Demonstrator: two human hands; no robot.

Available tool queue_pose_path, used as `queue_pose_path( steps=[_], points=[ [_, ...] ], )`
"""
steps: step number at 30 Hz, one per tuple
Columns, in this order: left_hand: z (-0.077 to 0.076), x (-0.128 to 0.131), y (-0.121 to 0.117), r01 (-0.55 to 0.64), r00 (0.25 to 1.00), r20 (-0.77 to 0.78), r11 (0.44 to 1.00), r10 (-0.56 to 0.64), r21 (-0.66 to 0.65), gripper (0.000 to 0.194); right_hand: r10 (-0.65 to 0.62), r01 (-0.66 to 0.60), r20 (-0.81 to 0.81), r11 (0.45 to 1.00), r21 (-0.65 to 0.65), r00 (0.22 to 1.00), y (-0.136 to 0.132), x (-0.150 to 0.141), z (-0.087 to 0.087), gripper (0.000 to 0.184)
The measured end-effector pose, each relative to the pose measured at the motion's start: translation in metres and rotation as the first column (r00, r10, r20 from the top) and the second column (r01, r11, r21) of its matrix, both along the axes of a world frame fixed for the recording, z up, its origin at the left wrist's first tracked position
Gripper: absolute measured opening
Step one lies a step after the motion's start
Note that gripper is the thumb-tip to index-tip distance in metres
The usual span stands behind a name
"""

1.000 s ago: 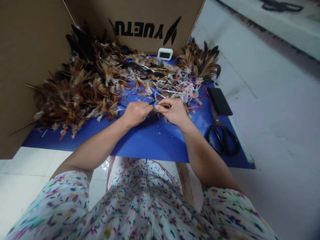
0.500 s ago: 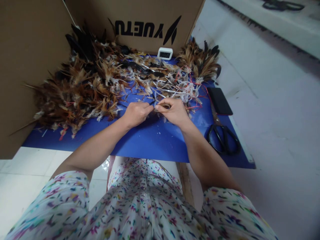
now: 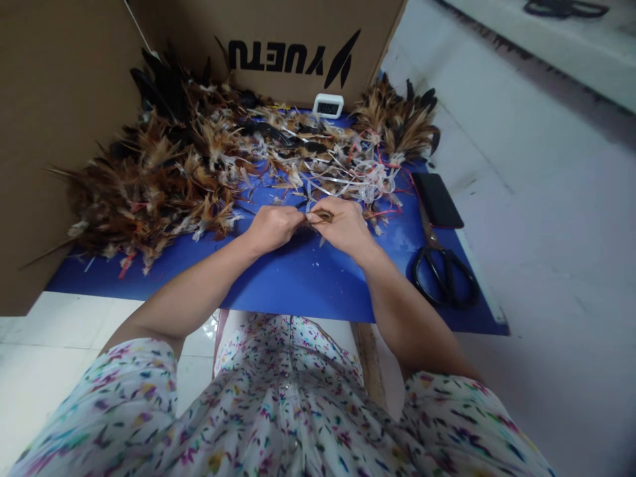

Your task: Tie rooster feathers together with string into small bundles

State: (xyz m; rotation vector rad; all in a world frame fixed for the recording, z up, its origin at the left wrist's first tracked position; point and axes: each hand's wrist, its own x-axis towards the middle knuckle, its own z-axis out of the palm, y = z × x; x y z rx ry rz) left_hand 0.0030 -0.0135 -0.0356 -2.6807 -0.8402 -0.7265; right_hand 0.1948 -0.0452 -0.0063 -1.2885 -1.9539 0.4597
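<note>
My left hand (image 3: 277, 227) is closed in a pinch over the blue table top (image 3: 298, 278). Its fingertips meet those of my right hand (image 3: 345, 226), also closed. A thin brown feather (image 3: 324, 215) lies in the curl of my right fingers, and its end runs to where both hands pinch. The exact grip there is hidden by the fingers. Just beyond the fingertips, a pale ribbon-like strip (image 3: 309, 192) and a dark thin piece show. Loose brown and white feathers (image 3: 293, 175) lie close behind the hands.
A big heap of brown feathers (image 3: 163, 179) covers the left side. A feather bunch (image 3: 397, 122) lies at back right, near tangled white ribbon (image 3: 377, 182). Black-handled scissors (image 3: 444, 275) and a black phone (image 3: 438, 200) lie right. A white digital clock (image 3: 328, 106) stands before a cardboard box (image 3: 293, 26).
My right hand has turned and its fingers have curled in more, with the brown feather now showing in their curl. My left hand has hardly moved.
</note>
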Motion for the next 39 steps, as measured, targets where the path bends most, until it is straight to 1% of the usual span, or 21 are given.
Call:
queue_pose_path(
  steps=[4, 9, 13, 16, 20, 22, 27, 32, 36, 39],
  points=[
    [-0.001, 0.0, 0.0, 0.016, 0.999, 0.029, 1.0, -0.017, 0.025, 0.025, 0.003, -0.003, 0.0, 1.0, -0.003, 1.0, 0.0, 0.0, -0.001, 0.011],
    [-0.001, -0.001, 0.001, 0.016, 0.999, 0.029, 1.0, -0.016, -0.004, 0.027, -0.001, 0.0, -0.04, 1.0, -0.028, 0.999, 0.001, 0.0, -0.001, 0.01],
    [0.001, -0.001, 0.0, 0.034, 0.998, 0.059, 0.999, -0.035, 0.013, 0.03, -0.001, -0.013, -0.134, 0.995, -0.104, 0.991, 0.003, 0.001, -0.002, 0.012],
    [0.002, -0.001, -0.001, 0.041, 0.995, 0.085, 0.998, -0.045, 0.042, 0.031, -0.018, -0.017, -0.207, 0.985, -0.169, 0.978, 0.006, 0.003, -0.005, 0.018],
    [0.002, -0.002, -0.001, 0.056, 0.993, 0.104, 0.996, -0.063, 0.075, 0.03, -0.042, -0.022, -0.264, 0.972, -0.235, 0.964, 0.009, 0.004, -0.009, 0.029],
    [0.002, -0.002, 0.0, 0.052, 0.994, 0.092, 0.996, -0.059, 0.078, 0.03, -0.053, -0.028, -0.299, 0.965, -0.26, 0.953, 0.01, 0.003, -0.008, 0.033],
    [0.003, -0.003, -0.001, 0.0, 0.999, 0.048, 0.996, -0.004, 0.088, 0.033, -0.115, -0.016, -0.39, 0.948, -0.318, 0.913, 0.007, -0.003, -0.002, 0.041],
    [0.006, -0.002, -0.002, 0.004, 0.997, 0.077, 0.998, -0.01, 0.071, 0.036, -0.136, -0.051, -0.475, 0.932, -0.36, 0.869, 0.006, -0.006, -0.002, 0.043],
    [0.008, -0.002, -0.002, 0.018, 0.996, 0.086, 0.991, -0.03, 0.135, 0.036, -0.14, -0.094, -0.524, 0.914, -0.396, 0.84, 0.006, -0.005, -0.001, 0.043],
    [0.008, -0.002, -0.001, 0.015, 0.99, 0.133, 0.984, -0.039, 0.177, 0.036, -0.144, -0.079, -0.53, 0.923, -0.376, 0.836, 0.004, -0.004, 0.003, 0.04]
  ],
)
